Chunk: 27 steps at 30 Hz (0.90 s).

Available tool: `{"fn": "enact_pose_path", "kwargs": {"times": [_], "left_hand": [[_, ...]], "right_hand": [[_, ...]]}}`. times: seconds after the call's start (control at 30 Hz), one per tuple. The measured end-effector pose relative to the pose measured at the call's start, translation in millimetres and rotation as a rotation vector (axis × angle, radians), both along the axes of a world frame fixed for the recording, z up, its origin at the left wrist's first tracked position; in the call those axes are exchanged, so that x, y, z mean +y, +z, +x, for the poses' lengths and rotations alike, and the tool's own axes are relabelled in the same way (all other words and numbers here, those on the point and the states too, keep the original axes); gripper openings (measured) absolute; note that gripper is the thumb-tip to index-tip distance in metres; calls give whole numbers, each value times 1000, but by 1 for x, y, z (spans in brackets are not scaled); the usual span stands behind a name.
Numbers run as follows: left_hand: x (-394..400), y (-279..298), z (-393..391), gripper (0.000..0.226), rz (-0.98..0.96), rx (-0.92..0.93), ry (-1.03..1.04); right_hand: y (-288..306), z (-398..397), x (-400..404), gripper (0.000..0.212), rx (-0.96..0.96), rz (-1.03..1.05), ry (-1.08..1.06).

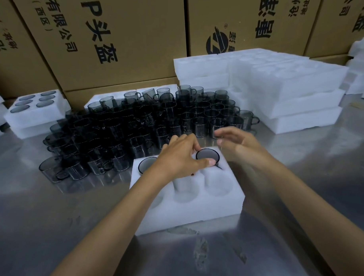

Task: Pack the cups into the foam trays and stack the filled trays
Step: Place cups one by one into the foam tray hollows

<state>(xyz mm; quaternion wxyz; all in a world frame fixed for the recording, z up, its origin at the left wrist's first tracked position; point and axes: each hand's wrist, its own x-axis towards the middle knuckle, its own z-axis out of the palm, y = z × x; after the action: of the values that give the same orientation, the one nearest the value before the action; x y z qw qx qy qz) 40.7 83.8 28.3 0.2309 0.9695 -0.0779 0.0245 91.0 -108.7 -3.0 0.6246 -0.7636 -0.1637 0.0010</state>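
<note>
A white foam tray (195,212) with round pockets lies on the steel table in front of me. A dark glass cup (207,154) sits in its far right pocket; my left hand (180,158) grips that cup's rim with thumb and fingers. Another cup (146,164) sits in the far left pocket, partly hidden by my left wrist. The near pockets hold nothing. My right hand (236,143) hovers just beyond the tray's far right corner, fingers loosely curved, holding nothing. A large cluster of smoky glass cups (136,126) with handles stands behind the tray.
A filled foam tray (33,112) with several cups sits at the left on another tray. Stacks of foam trays (282,85) rise at the right rear. Cardboard boxes (118,32) wall off the back. Steel table (298,204) stretches to the right and near side.
</note>
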Motion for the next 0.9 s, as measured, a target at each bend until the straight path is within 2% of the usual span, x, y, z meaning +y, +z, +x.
{"fn": "enact_pose_path", "kwargs": {"times": [0.03, 0.1, 0.2, 0.27, 0.43, 0.53, 0.63, 0.73, 0.8, 0.9], "left_hand": [[1, 1, 1, 43, -24, 23, -14], [3, 3, 3, 44, -86, 66, -37], [6, 5, 7, 45, -166, 128, -51], [9, 3, 8, 44, -196, 147, -53], [12, -3, 9, 43, -207, 90, -48], [12, 0, 8, 40, -195, 91, -55], [12, 3, 9, 31, -264, 89, -56], [13, 4, 5, 12, -413, -54, 34], [14, 6, -3, 23, -516, -152, 80], [12, 16, -14, 39, -626, -141, 29]], "right_hand": [[0, 11, 0, 25, -28, -45, -121], [0, 34, 2, 37, -79, -264, -265], [1, 57, 8, 50, -31, -656, -184], [-2, 62, 15, 42, -30, -755, -168], [-12, 52, 12, 13, -168, -773, -309], [-8, 43, 0, 16, -191, -723, -294], [3, 30, -9, 21, -272, -712, -233], [19, 15, -16, 18, -398, -708, -247], [35, 1, -19, 15, -447, -645, -207], [60, -23, -21, 15, -429, -525, -35]]}}
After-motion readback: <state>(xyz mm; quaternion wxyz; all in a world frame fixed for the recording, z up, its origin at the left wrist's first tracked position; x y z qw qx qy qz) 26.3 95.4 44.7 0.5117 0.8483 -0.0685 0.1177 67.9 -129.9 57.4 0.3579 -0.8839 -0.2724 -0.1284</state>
